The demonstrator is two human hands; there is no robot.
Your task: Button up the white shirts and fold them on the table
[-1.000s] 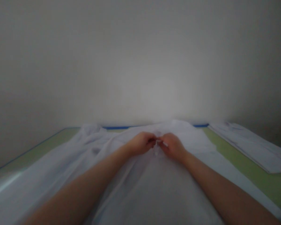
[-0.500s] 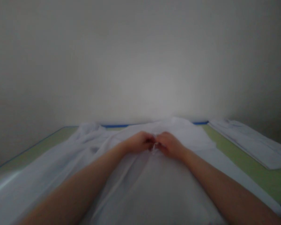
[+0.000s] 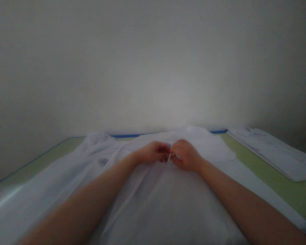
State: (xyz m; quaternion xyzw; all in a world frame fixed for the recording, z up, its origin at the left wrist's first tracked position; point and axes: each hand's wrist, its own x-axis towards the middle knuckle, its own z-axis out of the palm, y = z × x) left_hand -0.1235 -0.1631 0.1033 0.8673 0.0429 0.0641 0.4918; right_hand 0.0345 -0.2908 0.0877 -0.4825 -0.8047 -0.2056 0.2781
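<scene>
A thin white garment [image 3: 153, 204] lies spread over a green table [image 3: 277, 185], reaching from my body to the far edge. My left hand [image 3: 154, 152] and my right hand [image 3: 185, 154] meet at its middle, both with fingers curled in a pinch. Between the fingertips runs a thin white string or fabric edge [image 3: 169, 157] of the garment. The picture is dim and soft, so I cannot make out finer detail at the fingertips.
A folded white cloth [image 3: 277, 153] lies on the table at the right. Blue tape [image 3: 127, 136] runs along the table's far edge, below a plain pale wall [image 3: 153, 68]. Bare green surface shows at the far left [image 3: 40, 163].
Both hands stay together at the garment's middle and have shifted slightly. The thin white string between the fingertips shows more plainly now. The view has tilted up a little.
</scene>
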